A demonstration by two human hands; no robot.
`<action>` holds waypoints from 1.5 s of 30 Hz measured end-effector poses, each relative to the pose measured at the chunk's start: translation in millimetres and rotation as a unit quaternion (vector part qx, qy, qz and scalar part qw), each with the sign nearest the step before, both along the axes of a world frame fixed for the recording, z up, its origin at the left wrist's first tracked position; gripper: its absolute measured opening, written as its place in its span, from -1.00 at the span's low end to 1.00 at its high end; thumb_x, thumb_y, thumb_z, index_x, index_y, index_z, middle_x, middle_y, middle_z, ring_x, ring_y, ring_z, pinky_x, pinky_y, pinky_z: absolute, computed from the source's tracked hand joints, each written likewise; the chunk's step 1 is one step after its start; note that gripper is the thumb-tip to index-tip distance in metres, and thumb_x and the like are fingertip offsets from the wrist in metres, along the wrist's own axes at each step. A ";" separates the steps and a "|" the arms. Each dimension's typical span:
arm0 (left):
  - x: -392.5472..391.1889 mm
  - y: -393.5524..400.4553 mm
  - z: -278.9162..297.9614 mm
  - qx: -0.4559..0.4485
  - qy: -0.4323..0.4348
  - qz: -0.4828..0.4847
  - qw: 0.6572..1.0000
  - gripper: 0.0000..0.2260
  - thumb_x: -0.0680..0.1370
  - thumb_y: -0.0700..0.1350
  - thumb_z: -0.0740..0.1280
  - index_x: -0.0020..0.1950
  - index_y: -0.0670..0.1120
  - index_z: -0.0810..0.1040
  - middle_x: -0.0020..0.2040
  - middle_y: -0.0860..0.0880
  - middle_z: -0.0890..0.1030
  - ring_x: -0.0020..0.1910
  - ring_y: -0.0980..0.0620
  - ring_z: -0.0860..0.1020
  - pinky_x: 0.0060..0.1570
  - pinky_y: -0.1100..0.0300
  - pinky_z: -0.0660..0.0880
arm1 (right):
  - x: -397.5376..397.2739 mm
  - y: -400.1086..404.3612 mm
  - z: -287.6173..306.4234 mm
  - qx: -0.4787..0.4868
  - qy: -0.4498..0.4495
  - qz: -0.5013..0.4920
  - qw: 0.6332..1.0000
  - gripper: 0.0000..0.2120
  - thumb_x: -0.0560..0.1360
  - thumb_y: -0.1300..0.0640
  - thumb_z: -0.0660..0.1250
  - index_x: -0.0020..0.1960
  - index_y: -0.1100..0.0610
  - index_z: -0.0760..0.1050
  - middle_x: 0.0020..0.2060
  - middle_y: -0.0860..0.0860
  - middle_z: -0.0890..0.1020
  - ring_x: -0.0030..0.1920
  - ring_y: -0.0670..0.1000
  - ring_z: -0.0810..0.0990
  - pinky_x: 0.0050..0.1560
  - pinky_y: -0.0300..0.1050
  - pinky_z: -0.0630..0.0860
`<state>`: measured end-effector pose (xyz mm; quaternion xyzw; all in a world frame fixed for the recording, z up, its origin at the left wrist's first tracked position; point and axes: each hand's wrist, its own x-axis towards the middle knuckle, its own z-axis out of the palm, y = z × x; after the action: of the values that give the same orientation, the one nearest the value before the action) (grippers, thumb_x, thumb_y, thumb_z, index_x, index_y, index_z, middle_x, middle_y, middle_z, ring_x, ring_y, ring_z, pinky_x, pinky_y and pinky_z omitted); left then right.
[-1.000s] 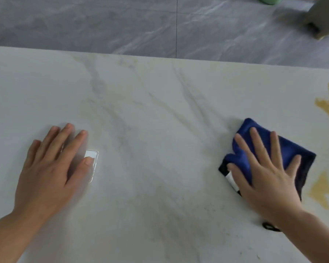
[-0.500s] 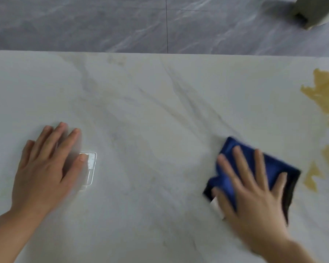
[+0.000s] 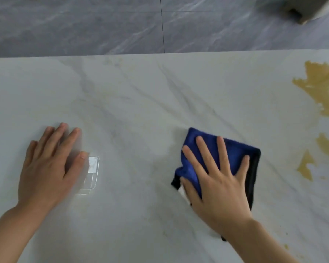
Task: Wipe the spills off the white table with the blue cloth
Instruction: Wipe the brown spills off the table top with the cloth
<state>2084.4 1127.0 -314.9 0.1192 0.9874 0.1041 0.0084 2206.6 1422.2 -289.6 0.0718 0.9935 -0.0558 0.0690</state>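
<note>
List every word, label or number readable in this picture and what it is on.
None can be read.
The white tag on the blue cloth under the right hand: no print visible.
The clear plastic piece beside the left hand: no legible marking.

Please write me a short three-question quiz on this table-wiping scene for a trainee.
1. True or false: the right hand lies flat on the blue cloth.
2. Where are the yellow spills relative to the cloth? A) left of it B) right of it C) under it
3. What does the left hand partly cover on the table?

Key: 1. True. 2. B. 3. A small clear plastic piece.
</note>
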 end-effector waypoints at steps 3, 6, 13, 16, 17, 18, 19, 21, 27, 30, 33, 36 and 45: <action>-0.1 1.1 0.3 -0.001 0.001 0.000 1.000 -0.46 0.49 0.19 0.00 0.43 0.04 0.27 0.48 -0.08 0.25 0.47 -0.09 0.14 0.38 -0.12 0.07 | 34.8 -30.8 -2.0 -0.023 0.015 0.086 0.996 -0.38 0.33 -0.29 0.16 0.35 -0.12 0.37 0.41 0.00 0.35 0.39 0.33 0.24 0.16 0.58 0.19; -0.2 0.8 0.3 0.001 0.001 0.002 1.000 -0.47 0.49 0.19 0.00 0.43 0.05 0.28 0.48 -0.07 0.25 0.47 -0.08 0.13 0.38 -0.12 0.07 | 41.2 -65.9 -2.3 -0.037 0.001 0.178 0.983 -0.38 0.28 -0.33 0.15 0.32 -0.19 0.38 0.38 -0.04 0.39 0.35 0.31 0.32 0.13 0.50 0.20; -0.3 2.8 3.5 -0.003 0.001 0.001 1.000 -0.45 0.49 0.20 -0.02 0.43 0.03 0.28 0.48 -0.09 0.24 0.47 -0.09 0.13 0.39 -0.12 0.05 | -11.4 -67.5 -0.8 -0.041 0.010 0.125 0.991 -0.47 0.46 -0.29 0.00 0.39 -0.19 0.27 0.45 -0.09 0.28 0.47 0.20 0.16 0.18 0.57 0.10; 0.9 3.4 4.0 -0.001 0.002 0.001 1.000 -0.44 0.49 0.21 -0.02 0.43 0.02 0.28 0.49 -0.08 0.24 0.48 -0.08 0.12 0.40 -0.10 0.03 | -13.1 -42.0 -1.8 -0.016 -0.001 0.075 0.997 -0.47 0.50 -0.27 -0.05 0.42 -0.16 0.23 0.47 -0.07 0.25 0.48 0.20 0.12 0.21 0.56 0.09; 1.0 3.9 3.7 0.001 0.001 0.000 1.000 -0.44 0.49 0.21 -0.03 0.43 0.03 0.27 0.49 -0.08 0.23 0.48 -0.08 0.11 0.40 -0.09 0.02 | -9.3 -32.3 -1.6 -0.009 -0.005 0.052 0.999 -0.47 0.50 -0.27 -0.06 0.43 -0.15 0.22 0.47 -0.07 0.25 0.48 0.20 0.11 0.21 0.55 0.09; 1.1 3.4 3.7 0.001 0.001 0.000 1.000 -0.43 0.49 0.22 -0.04 0.44 0.03 0.27 0.49 -0.08 0.23 0.48 -0.08 0.11 0.41 -0.09 0.02 | -4.3 -24.3 -1.7 -0.005 -0.010 0.027 1.000 -0.46 0.51 -0.26 -0.07 0.43 -0.14 0.22 0.47 -0.06 0.24 0.49 0.20 0.09 0.21 0.55 0.09; 1.1 2.7 4.0 -0.002 0.003 0.002 1.000 -0.43 0.49 0.22 -0.04 0.44 0.02 0.26 0.49 -0.08 0.23 0.48 -0.08 0.11 0.41 -0.09 0.02 | 1.4 -17.8 -2.1 -0.004 -0.017 0.001 1.000 -0.46 0.51 -0.26 -0.08 0.44 -0.14 0.20 0.47 -0.06 0.23 0.49 0.18 0.05 0.22 0.55 0.07; 1.6 3.9 4.9 -0.008 0.003 -0.003 1.000 -0.42 0.49 0.22 -0.05 0.44 0.01 0.26 0.49 -0.09 0.23 0.48 -0.10 0.12 0.40 -0.11 0.03 | 18.4 -8.3 -1.9 -0.008 -0.030 -0.053 0.998 -0.44 0.50 -0.27 -0.11 0.45 -0.14 0.18 0.48 -0.05 0.20 0.50 0.14 0.00 0.23 0.55 0.05; 1.6 3.9 5.6 -0.008 0.004 -0.005 1.000 -0.42 0.48 0.21 -0.04 0.43 0.00 0.28 0.48 -0.11 0.25 0.47 -0.14 0.14 0.39 -0.13 0.04 | 80.4 -34.5 -1.7 -0.012 -0.007 0.007 1.000 -0.39 0.40 -0.29 0.09 0.40 -0.10 0.26 0.44 0.02 0.29 0.44 0.27 0.19 0.18 0.58 0.12; 0.7 3.3 4.7 -0.003 0.004 -0.004 1.000 -0.42 0.48 0.21 -0.03 0.43 0.00 0.29 0.48 -0.11 0.25 0.47 -0.14 0.15 0.39 -0.15 0.06 | 88.4 -42.1 -4.6 -0.004 -0.009 0.086 0.996 -0.36 0.36 -0.33 0.12 0.40 -0.16 0.25 0.44 -0.01 0.26 0.44 0.26 0.15 0.16 0.56 0.12; 0.7 3.3 3.3 -0.005 0.009 -0.007 1.000 -0.43 0.49 0.20 -0.03 0.43 -0.01 0.29 0.48 -0.12 0.25 0.47 -0.15 0.16 0.38 -0.15 0.06 | 71.8 -28.8 -2.0 -0.012 0.005 0.109 0.994 -0.41 0.40 -0.31 0.10 0.40 -0.16 0.26 0.45 -0.04 0.26 0.45 0.24 0.16 0.17 0.56 0.17; -0.4 1.8 1.9 -0.005 0.004 -0.005 1.000 -0.43 0.49 0.21 -0.04 0.44 0.02 0.27 0.49 -0.09 0.23 0.48 -0.11 0.12 0.40 -0.11 0.03 | 48.5 -2.9 -0.5 0.005 0.001 0.052 0.999 -0.45 0.45 -0.26 0.04 0.40 -0.13 0.30 0.44 -0.04 0.31 0.45 0.24 0.18 0.13 0.57 0.18; -1.1 1.2 1.5 -0.002 -0.001 -0.004 1.000 -0.43 0.48 0.22 -0.04 0.42 0.03 0.27 0.48 -0.08 0.24 0.47 -0.12 0.13 0.38 -0.13 0.04 | 94.0 40.9 3.9 -0.025 -0.039 -0.155 0.987 -0.40 0.48 -0.31 -0.19 0.46 -0.11 0.08 0.46 -0.12 0.03 0.50 0.08 -0.06 0.24 0.54 0.06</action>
<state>2083.3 1128.1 -313.5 0.1226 0.9871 0.1023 0.0103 2300.6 1463.0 -285.7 0.2257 0.9651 -0.0873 0.1002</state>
